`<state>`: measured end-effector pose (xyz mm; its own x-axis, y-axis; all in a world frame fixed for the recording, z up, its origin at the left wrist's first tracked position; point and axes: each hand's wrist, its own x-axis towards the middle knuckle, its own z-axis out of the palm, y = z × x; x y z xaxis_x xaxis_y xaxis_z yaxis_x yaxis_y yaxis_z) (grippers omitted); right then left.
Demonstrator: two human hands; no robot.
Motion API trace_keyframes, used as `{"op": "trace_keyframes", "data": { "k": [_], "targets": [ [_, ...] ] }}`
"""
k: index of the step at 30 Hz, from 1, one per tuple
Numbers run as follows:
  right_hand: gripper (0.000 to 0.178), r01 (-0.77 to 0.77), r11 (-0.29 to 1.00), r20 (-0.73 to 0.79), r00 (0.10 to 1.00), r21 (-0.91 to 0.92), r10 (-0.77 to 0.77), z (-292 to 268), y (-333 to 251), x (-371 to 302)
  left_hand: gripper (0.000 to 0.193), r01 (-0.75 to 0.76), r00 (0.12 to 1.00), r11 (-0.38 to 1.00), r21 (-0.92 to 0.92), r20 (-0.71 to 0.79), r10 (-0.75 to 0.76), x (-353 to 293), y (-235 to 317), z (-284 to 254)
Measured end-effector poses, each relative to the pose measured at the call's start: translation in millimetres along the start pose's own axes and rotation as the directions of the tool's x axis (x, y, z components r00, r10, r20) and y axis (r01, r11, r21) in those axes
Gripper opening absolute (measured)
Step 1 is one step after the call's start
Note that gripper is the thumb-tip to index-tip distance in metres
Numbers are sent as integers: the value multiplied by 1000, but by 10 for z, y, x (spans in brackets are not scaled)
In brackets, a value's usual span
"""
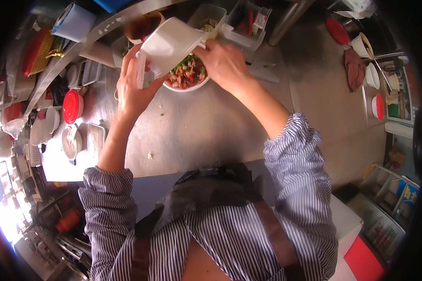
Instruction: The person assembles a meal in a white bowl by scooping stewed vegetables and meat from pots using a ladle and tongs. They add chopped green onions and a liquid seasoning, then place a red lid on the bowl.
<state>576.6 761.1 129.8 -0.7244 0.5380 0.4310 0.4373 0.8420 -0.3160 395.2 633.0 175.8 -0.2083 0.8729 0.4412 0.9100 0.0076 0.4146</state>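
Observation:
A white plastic tub (171,44) is tilted over a round white bowl (186,90) on the steel worktop. Chopped meat (187,77) with red bits and green scallion pieces fills the bowl. My left hand (133,89) grips the tub's left side, its thumb low by the bowl's rim. At the tub's right edge, my right hand (224,64) is closed with curled fingers; a small pale end shows by its fingertips, and I cannot tell whether it belongs to the tub. The tub's inside is hidden from me.
Behind the bowl stand a pot of dark sauce (144,27) and clear bins (248,30). A red-lidded tub (72,107) and a strainer (72,143) lie left. A brown cloth (354,70) and small bowls sit far right. Scraps dot the steel worktop (197,126).

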Motion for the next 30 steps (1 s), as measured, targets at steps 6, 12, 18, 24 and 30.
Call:
{"op": "trace_keyframes", "data": {
  "k": [6, 12, 18, 24, 30],
  "targets": [
    [23, -372, 707, 278, 927, 601, 252, -228, 154, 75, 42, 393, 879, 589, -706, 100, -466, -208, -90, -49],
    [36, -451, 685, 301, 892, 572, 337, -467, 384, 449, 28, 502, 582, -92, -860, 414, -700, -93, 176, 210],
    [40, -467, 763, 506, 835, 447, 215, -186, 1164, 964, 35, 580, 627, -116, -806, 533, -569, 435, 235, 440],
    [47, -683, 716, 625, 624, 145, 469, 504, 2067, 1391, 34, 631, 668, 123, -766, 455, -589, 400, 215, 154],
    [34, -456, 885, 495, 751, -91, 437, 970, 2204, 1797, 21, 730, 488, 125, -672, 383, -784, -1110, 62, -447]
  ]
}}
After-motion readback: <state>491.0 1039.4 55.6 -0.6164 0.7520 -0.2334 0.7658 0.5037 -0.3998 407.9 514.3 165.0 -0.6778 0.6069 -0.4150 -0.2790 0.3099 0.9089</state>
